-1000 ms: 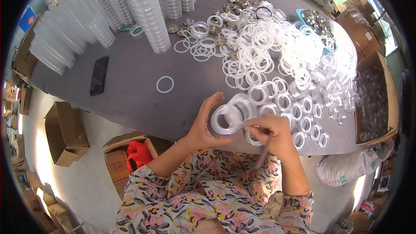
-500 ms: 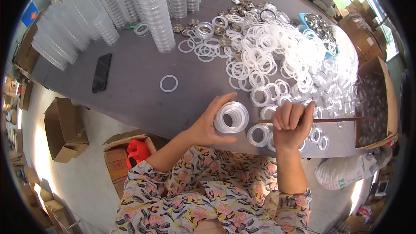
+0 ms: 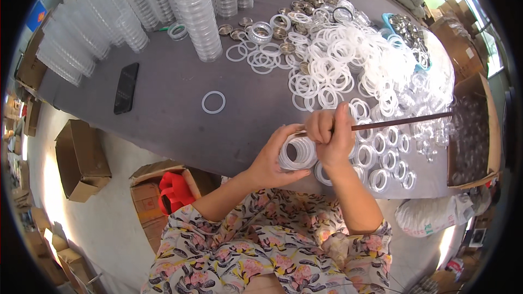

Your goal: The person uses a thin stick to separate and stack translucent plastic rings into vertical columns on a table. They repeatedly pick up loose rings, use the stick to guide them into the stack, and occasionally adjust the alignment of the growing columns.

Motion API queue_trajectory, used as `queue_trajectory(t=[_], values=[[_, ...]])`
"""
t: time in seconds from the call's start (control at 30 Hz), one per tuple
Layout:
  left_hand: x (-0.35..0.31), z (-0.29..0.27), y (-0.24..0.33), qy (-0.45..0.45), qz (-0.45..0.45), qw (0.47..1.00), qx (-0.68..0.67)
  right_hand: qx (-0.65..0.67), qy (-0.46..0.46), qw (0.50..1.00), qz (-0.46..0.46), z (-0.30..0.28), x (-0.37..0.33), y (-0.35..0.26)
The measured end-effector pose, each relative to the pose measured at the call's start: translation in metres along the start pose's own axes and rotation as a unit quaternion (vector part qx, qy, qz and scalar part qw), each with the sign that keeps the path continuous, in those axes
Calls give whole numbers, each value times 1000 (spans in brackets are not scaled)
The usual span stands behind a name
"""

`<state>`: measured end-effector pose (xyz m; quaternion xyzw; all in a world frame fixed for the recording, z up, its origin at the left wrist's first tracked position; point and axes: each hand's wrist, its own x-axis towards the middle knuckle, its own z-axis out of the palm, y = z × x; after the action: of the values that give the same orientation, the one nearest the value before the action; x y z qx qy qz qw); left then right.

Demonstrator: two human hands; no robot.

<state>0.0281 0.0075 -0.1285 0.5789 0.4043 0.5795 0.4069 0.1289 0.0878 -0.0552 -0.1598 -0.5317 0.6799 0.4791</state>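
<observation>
L hand (image 3: 272, 159) is curled round a stack of clear plastic rings (image 3: 308, 161) from its L side, fingers along the upper rim, thumb below. Stack is btwn the hands, nr the counter's (image 3: 174, 125) front edge, bore facing up twd camera. R hand (image 3: 333, 137) is clenched w/ thumb up, gripping a thin brown stick (image 3: 403, 121) just up & R of the stack.

Stick's long axis runs approx L–R, R end a bit higher; most of it juts past R hand, above the loose clear rings (image 3: 371, 181). Short L end shows btwn the hands at stack's upper rim; can't tell if it touches. R hand's nearer the loose rings & white ring pile (image 3: 340, 49); L hand's nearer the lone white ring (image 3: 213, 112), which lies up-L, well apart.
</observation>
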Motion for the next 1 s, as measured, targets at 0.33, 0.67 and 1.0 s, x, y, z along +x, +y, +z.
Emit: queue_trajectory(t=[0.33,0.67,1.0], values=[[0,-1,2,6,28,998,62,105,88,982,130,19,-17,-3],[-2,0,-2,-3,4,999,34,-142,129,980,48,-11,-21,-38],[-1,4,-3,3,-6,1000,8,-677,23,732,78,-56,-141,-1]])
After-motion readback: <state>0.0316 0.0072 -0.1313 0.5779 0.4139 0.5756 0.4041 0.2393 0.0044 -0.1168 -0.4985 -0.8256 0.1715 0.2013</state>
